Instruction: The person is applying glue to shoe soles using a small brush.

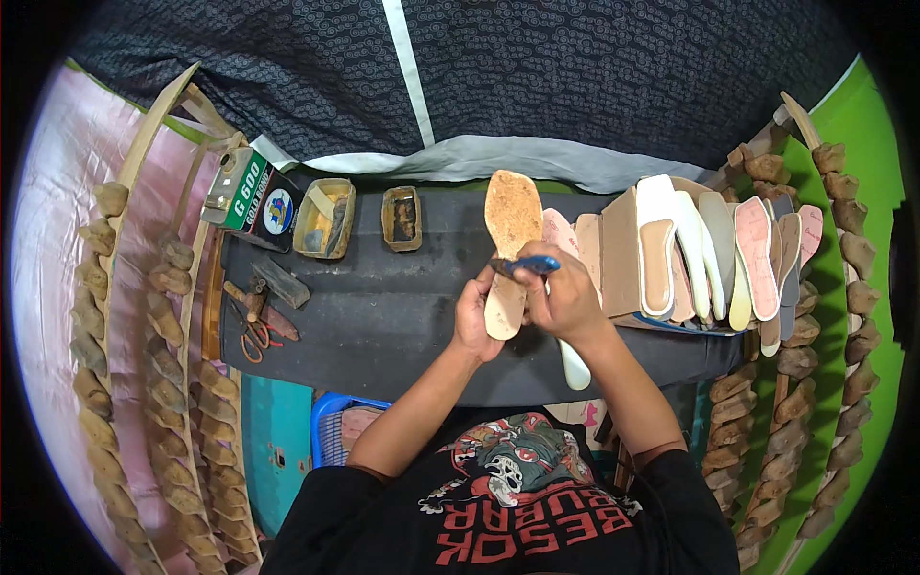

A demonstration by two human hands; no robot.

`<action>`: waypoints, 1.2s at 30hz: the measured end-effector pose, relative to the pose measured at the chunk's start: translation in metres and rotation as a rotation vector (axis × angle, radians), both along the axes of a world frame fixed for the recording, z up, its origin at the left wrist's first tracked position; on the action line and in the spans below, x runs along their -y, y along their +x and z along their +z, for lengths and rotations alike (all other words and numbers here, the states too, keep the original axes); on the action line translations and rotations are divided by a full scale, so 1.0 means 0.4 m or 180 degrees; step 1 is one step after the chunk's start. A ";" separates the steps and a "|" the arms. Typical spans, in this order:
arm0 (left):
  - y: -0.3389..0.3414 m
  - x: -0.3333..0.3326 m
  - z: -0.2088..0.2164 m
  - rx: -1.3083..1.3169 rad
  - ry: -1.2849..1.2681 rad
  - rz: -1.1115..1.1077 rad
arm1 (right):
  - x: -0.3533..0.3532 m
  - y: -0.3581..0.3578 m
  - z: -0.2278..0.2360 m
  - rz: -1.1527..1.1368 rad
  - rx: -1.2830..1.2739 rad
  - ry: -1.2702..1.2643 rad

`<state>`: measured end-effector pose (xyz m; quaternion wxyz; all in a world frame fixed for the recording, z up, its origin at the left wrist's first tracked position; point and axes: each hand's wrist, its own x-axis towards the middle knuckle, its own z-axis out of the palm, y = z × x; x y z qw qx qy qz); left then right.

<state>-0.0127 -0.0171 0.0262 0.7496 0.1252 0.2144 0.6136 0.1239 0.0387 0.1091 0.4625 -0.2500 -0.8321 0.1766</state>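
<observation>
An insole (pixel 513 206) with a brown, cork-like, speckled face stands tilted over the middle of the table. My left hand (pixel 474 321) is closed on its narrower lower part, which is paler. My right hand (pixel 565 297) grips a blue-handled brush (pixel 537 264), whose dark end lies across the insole's narrow middle. Whether the bristles touch the surface is hard to tell. Behind my right hand lie pinkish insoles (pixel 559 228), partly covered by it. The pale end of another insole (pixel 575 366) shows below that hand.
A box (pixel 621 251) packed with upright insoles stands at the right. On the dark table's left are a metal can (pixel 251 203), two small tubs (pixel 324 218), a hammer (pixel 255 300), red-handled pincers (pixel 261 337) and a dark block (pixel 281 284). Racks of wooden shoe lasts (pixel 165 319) flank both sides. A blue basket (pixel 331 426) sits below.
</observation>
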 end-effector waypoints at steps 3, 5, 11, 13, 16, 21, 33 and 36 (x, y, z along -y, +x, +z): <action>0.041 0.025 0.001 -0.0072 -0.0022 -0.0021 | -0.024 0.017 0.017 -0.0106 -0.0162 -0.0173; 0.056 0.051 -0.006 0.0058 0.0113 0.0122 | -0.009 0.021 0.017 -0.0128 -0.0154 -0.0198; 0.038 0.085 -0.042 -0.0227 -0.0572 0.0563 | 0.090 -0.001 0.008 0.0286 -0.0173 -0.0303; -0.004 0.108 -0.052 0.0077 -0.0154 0.0214 | 0.091 -0.015 -0.003 0.0143 -0.0226 -0.0349; -0.040 0.136 -0.049 -0.0026 -0.0050 -0.0092 | 0.075 -0.032 -0.004 -0.0253 -0.0261 -0.0556; -0.089 0.139 -0.046 0.0099 0.0104 -0.0243 | 0.088 -0.070 -0.008 -0.0295 -0.0221 -0.0398; -0.113 0.140 -0.031 0.0052 -0.0156 -0.0155 | 0.093 -0.125 -0.018 -0.0419 -0.0202 -0.0644; -0.097 0.129 -0.030 -0.0098 -0.0266 0.0015 | 0.118 -0.130 0.015 -0.0337 -0.0210 -0.0812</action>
